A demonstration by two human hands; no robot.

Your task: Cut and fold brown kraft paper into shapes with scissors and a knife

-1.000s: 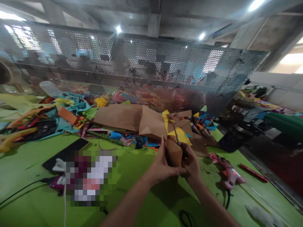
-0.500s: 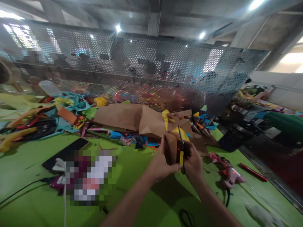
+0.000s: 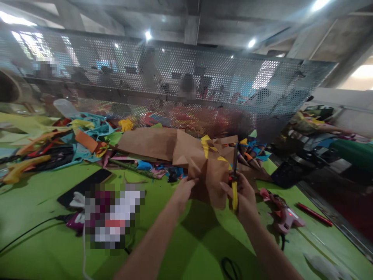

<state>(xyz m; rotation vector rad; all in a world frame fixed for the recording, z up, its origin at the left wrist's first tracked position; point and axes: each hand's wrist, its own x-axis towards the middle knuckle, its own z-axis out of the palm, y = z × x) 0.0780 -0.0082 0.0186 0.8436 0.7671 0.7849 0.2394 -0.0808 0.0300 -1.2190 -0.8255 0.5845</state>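
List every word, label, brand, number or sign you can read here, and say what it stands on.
No text can be read anywhere in this view.
The brown paper in the left hand and the scissors in the right hand show no print.
The phone has a dark screen, and the pink glue gun bears no legible mark.
The pixelated patch hides whatever lies there.

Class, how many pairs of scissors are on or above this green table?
2: yellow-handled scissors in the right hand, and what look like black-handled scissors lying at the green table's near edge. The coloured paper scraps may hide more.
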